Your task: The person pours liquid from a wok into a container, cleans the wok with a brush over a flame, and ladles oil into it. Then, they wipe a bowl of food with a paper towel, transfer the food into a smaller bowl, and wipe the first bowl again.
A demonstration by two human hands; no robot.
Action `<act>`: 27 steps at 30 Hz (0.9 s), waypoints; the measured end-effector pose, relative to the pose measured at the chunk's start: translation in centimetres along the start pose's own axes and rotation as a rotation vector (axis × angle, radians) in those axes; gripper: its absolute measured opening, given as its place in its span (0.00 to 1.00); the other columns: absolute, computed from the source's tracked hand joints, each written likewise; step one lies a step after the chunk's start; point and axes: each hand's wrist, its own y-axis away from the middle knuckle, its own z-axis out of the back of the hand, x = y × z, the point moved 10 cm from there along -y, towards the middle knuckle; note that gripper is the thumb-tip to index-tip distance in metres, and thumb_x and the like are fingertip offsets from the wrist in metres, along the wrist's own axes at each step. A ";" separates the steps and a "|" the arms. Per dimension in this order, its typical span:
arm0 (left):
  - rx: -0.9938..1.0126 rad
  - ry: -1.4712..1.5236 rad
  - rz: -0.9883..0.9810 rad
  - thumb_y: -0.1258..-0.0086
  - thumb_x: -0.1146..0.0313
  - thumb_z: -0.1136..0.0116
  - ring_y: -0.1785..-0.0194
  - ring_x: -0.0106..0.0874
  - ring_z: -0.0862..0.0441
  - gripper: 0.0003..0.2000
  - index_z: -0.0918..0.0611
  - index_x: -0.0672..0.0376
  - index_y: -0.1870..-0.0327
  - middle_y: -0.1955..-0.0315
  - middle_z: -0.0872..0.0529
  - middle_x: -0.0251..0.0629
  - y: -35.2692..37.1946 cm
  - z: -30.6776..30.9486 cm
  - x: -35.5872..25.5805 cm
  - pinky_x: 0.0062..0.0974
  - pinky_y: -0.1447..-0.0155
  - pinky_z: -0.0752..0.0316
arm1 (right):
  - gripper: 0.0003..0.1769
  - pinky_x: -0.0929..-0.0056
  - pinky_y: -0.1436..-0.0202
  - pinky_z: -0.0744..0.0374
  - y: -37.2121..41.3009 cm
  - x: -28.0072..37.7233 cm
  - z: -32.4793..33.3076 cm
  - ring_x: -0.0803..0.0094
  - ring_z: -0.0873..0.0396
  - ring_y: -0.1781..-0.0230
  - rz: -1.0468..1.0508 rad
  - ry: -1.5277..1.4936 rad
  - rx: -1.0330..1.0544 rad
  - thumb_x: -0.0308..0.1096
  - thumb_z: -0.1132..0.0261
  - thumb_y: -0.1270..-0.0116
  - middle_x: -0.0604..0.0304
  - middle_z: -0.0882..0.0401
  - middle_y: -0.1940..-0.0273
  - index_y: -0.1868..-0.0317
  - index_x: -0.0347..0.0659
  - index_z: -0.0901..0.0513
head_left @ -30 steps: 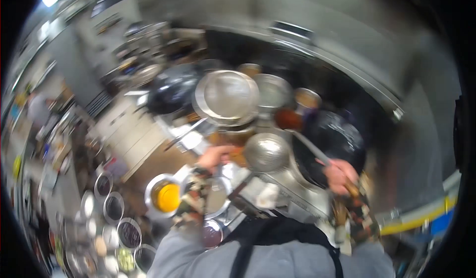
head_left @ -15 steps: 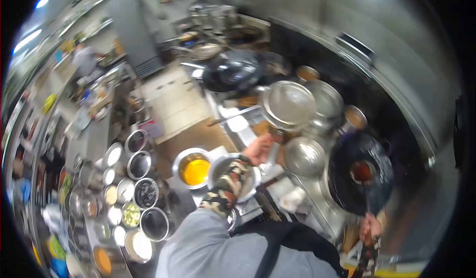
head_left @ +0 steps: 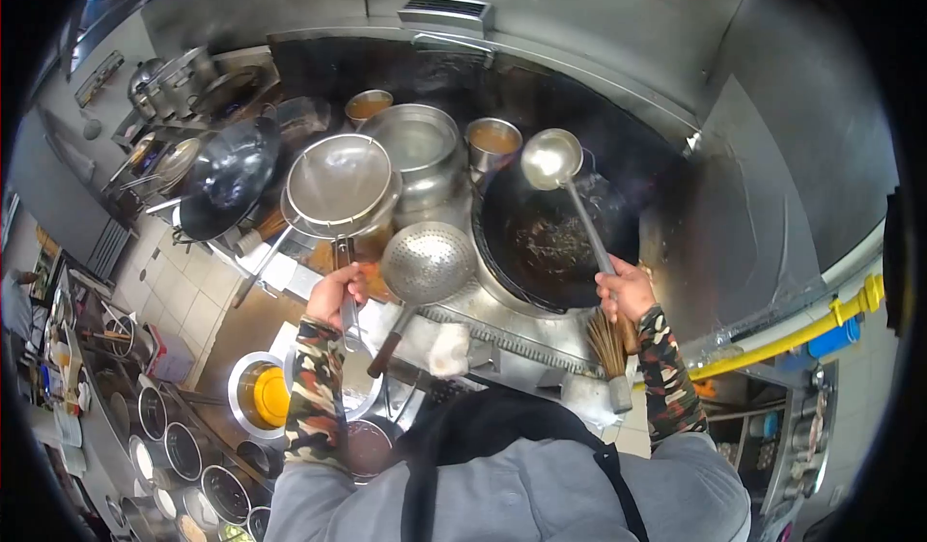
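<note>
My right hand (head_left: 626, 291) is closed round the handle of a long steel ladle (head_left: 551, 159), its bowl raised over the far part of the wok. Below it, the black wok (head_left: 512, 271) sits on the burner with dark, glistening contents at its bottom. My left hand (head_left: 334, 296) has its fingers curled on the lower handle of a round fine-mesh strainer (head_left: 340, 180). That strainer rests over a pot. Beside it, a perforated skimmer (head_left: 429, 263) lies with its wooden handle towards me.
Behind the strainer stand a large steel pot (head_left: 413, 138) and two small pots of brownish liquid (head_left: 493, 137) (head_left: 369, 105). A bamboo brush (head_left: 608, 349) and a white cloth (head_left: 449, 349) lie at the front edge. A bowl of yellow liquid (head_left: 235, 387) stands at left.
The view has swung to the right. The ladle, earlier down in the wok with reddish-brown sauce, is now lifted above it. My left hand now grips the strainer's handle.
</note>
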 end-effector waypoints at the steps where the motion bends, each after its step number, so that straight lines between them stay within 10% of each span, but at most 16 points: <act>1: 0.007 -0.036 -0.038 0.28 0.68 0.49 0.79 0.16 0.35 0.05 0.28 0.57 0.64 0.78 0.31 0.25 0.9 -0.1 -0.7 0.17 0.75 0.32 | 0.26 0.75 0.88 0.36 -0.2 0.8 -2.4 0.78 0.36 0.89 -0.093 -0.245 0.159 0.28 0.42 0.35 0.64 0.29 0.76 0.35 0.46 0.32; 6: -0.081 -0.299 -0.318 0.34 0.73 0.43 0.79 0.18 0.32 0.06 0.27 0.61 0.62 0.78 0.29 0.28 6.2 -2.7 -6.5 0.18 0.77 0.32 | 0.27 0.77 0.89 0.38 -2.0 5.9 -14.6 0.80 0.38 0.89 -0.192 -0.400 0.492 0.28 0.41 0.34 0.67 0.33 0.78 0.34 0.47 0.34; 10: -0.176 -0.447 -0.520 0.38 0.77 0.41 0.82 0.21 0.31 0.10 0.30 0.60 0.62 0.80 0.28 0.30 10.0 -4.4 -10.0 0.20 0.79 0.31 | 0.24 0.71 0.81 0.26 -4.2 9.7 -22.4 0.72 0.26 0.83 0.122 0.234 0.414 0.26 0.39 0.42 0.59 0.23 0.74 0.42 0.43 0.23; 12: -0.186 -0.463 -0.534 0.40 0.77 0.40 0.84 0.22 0.30 0.11 0.31 0.60 0.62 0.82 0.28 0.30 11.1 -4.3 -10.6 0.20 0.81 0.31 | 0.30 0.71 0.65 0.22 -8.2 10.0 -26.6 0.67 0.19 0.70 0.708 0.606 0.289 0.29 0.35 0.43 0.54 0.17 0.66 0.37 0.41 0.27; 15: -0.262 -0.541 -0.564 0.42 0.78 0.39 0.84 0.24 0.28 0.11 0.30 0.62 0.63 0.81 0.26 0.32 12.8 -3.8 -10.4 0.21 0.81 0.29 | 0.33 0.72 0.51 0.24 -8.1 10.0 -29.8 0.62 0.18 0.60 0.420 0.705 0.379 0.29 0.34 0.45 0.52 0.15 0.59 0.36 0.37 0.30; 18: -0.295 -0.524 -0.536 0.43 0.78 0.38 0.84 0.24 0.27 0.12 0.30 0.64 0.62 0.81 0.25 0.33 13.4 -2.4 -9.7 0.22 0.81 0.29 | 0.09 0.75 0.79 0.26 -8.6 5.5 -33.1 0.74 0.25 0.82 -0.239 0.097 0.712 0.28 0.37 0.39 0.56 0.22 0.74 0.60 0.32 0.23; 22: -0.311 -0.530 -0.538 0.43 0.78 0.38 0.84 0.24 0.27 0.12 0.30 0.64 0.62 0.81 0.25 0.33 13.2 -0.8 -9.2 0.22 0.81 0.29 | 0.13 0.83 0.87 0.33 -5.9 3.6 -34.4 0.84 0.37 0.90 -0.840 -0.499 1.011 0.36 0.47 0.30 0.71 0.35 0.85 0.74 0.44 0.31; 27: -0.310 -0.478 -0.508 0.44 0.79 0.39 0.84 0.25 0.28 0.13 0.30 0.65 0.60 0.82 0.26 0.33 13.0 0.0 -8.6 0.22 0.81 0.29 | 0.13 0.84 0.86 0.31 -3.4 5.7 -32.6 0.85 0.37 0.90 -0.876 -0.665 1.109 0.37 0.49 0.30 0.75 0.38 0.86 0.74 0.46 0.32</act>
